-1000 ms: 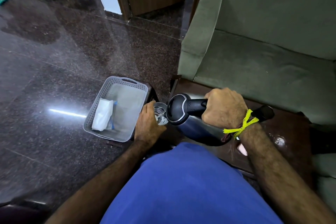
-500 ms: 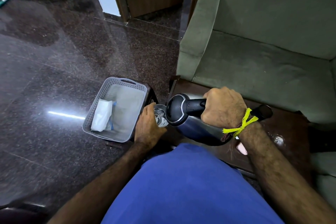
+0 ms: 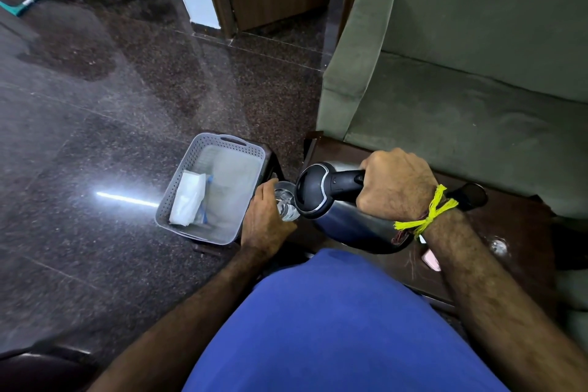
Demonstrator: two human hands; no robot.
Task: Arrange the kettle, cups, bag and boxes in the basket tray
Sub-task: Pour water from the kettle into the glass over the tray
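Beside the basket tray [image 3: 210, 188], a kettle [image 3: 331, 204] is tipped toward a glass cup [image 3: 284, 204].

The kettle handle is gripped by the right hand [image 3: 396, 186], its long axis lying leftward; the cup is clasped by the left hand [image 3: 265, 223], nearer the tray, where a bag [image 3: 187, 202] already lies.
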